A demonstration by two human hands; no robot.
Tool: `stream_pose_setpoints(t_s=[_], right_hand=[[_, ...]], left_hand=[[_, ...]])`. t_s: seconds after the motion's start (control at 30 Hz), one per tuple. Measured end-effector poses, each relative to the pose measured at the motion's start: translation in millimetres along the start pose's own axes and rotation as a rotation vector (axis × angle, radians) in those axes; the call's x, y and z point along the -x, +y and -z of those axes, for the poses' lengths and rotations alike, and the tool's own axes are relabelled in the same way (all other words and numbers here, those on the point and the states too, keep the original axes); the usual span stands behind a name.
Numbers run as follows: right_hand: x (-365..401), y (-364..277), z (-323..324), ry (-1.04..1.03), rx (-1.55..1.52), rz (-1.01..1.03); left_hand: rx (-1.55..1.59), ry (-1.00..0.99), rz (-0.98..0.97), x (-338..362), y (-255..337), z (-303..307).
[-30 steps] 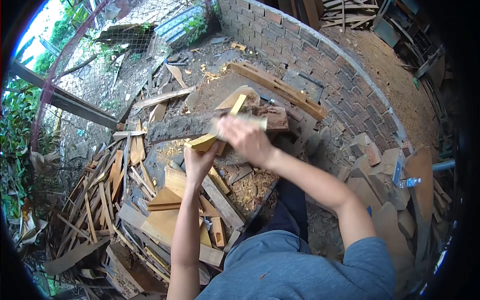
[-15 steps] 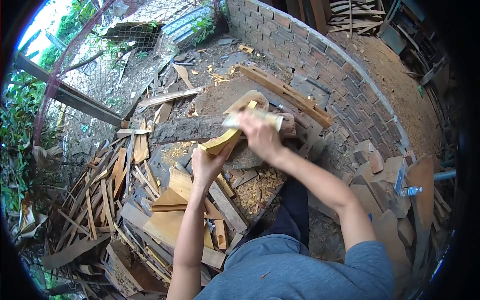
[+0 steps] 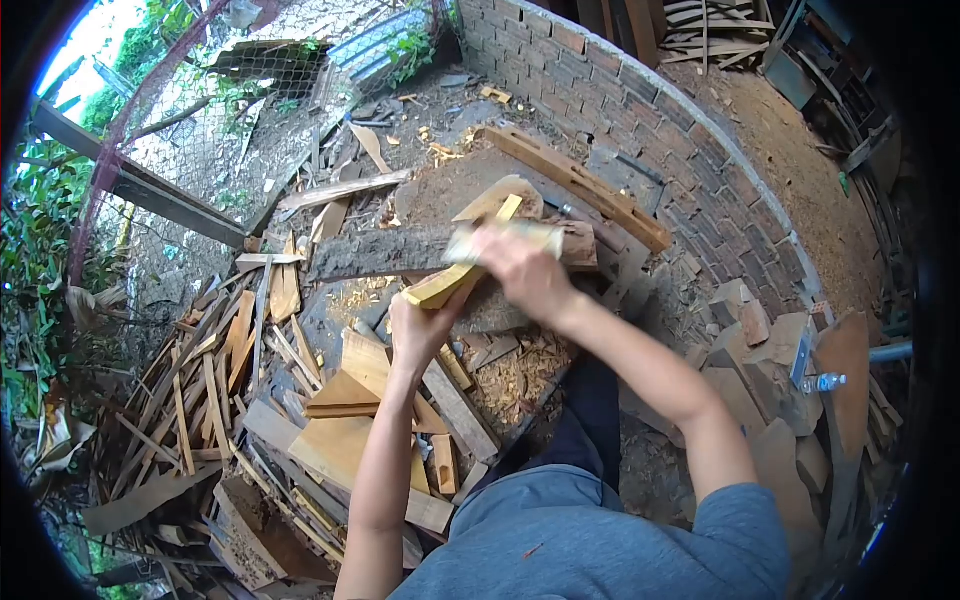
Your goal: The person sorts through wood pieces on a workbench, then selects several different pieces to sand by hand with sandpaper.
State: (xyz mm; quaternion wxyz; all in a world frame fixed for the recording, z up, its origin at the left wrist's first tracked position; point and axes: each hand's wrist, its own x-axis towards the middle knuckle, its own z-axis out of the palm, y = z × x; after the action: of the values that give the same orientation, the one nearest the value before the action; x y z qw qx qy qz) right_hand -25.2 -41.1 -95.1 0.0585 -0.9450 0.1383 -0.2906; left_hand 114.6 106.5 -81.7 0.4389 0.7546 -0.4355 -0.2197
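Note:
My left hand (image 3: 422, 325) is closed around the near end of a yellow curved strip of wood (image 3: 440, 287), which slants away from me over a rough, bark-edged timber (image 3: 375, 254). My right hand (image 3: 525, 275) grips a pale, flat, bar-shaped tool (image 3: 545, 238) lying across the strip. Motion blur hides exactly what kind of tool it is. The strip's far end sticks out beyond the tool, near a rounded wooden slab (image 3: 498, 196).
A slotted beam (image 3: 575, 185) lies at the far right, before a curved brick wall (image 3: 640, 120). Wood offcuts (image 3: 345, 455) and shavings (image 3: 515, 390) surround my legs. A scrap pile (image 3: 200, 390) lies left; a plastic bottle (image 3: 825, 382) is at right.
The yellow strip has turned slightly in my left hand, and more of its far end shows past the tool. My right hand and the tool remain across it, both blurred.

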Motion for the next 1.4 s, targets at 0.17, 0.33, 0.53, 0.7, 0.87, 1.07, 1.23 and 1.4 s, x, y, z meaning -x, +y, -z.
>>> stream_pose_setpoints(t_s=[0.17,0.33,0.53,0.7,0.87,1.07,1.23,1.4], right_hand=[[-5.4,-16.6,-3.4,-0.044,-0.032,-0.190],[2.7,-4.9,-4.0,-0.024,-0.022,0.070],[5.7,-39.9,-1.1,0.048,-0.083,-0.053],[4.7,21.1,-9.7,0.007,0.030,-0.085],[5.8,-39.6,-1.6,0.024,-0.022,-0.046],[-16.1,28.3,-4.6,-0.052,-0.192,-0.256],[-25.0,27.2,1.4,0.068,-0.215,-0.165],[0.9,-13.3,-13.7,-0.016,-0.088,-0.027]], left_hand=[[-0.015,-0.023,0.060,-4.3,11.0,7.7],[-0.010,0.004,0.034,1.2,7.7,3.1],[-0.047,0.002,-0.012,0.1,7.9,2.7],[-0.010,-0.005,-0.032,3.1,8.0,-0.2],[0.088,0.032,-0.039,0.3,-13.3,-4.9],[0.432,0.075,0.158,-4.3,-3.3,-10.1],[0.926,0.131,0.459,0.3,-18.4,-20.0],[1.051,0.105,0.596,-2.0,-28.8,-22.7]])
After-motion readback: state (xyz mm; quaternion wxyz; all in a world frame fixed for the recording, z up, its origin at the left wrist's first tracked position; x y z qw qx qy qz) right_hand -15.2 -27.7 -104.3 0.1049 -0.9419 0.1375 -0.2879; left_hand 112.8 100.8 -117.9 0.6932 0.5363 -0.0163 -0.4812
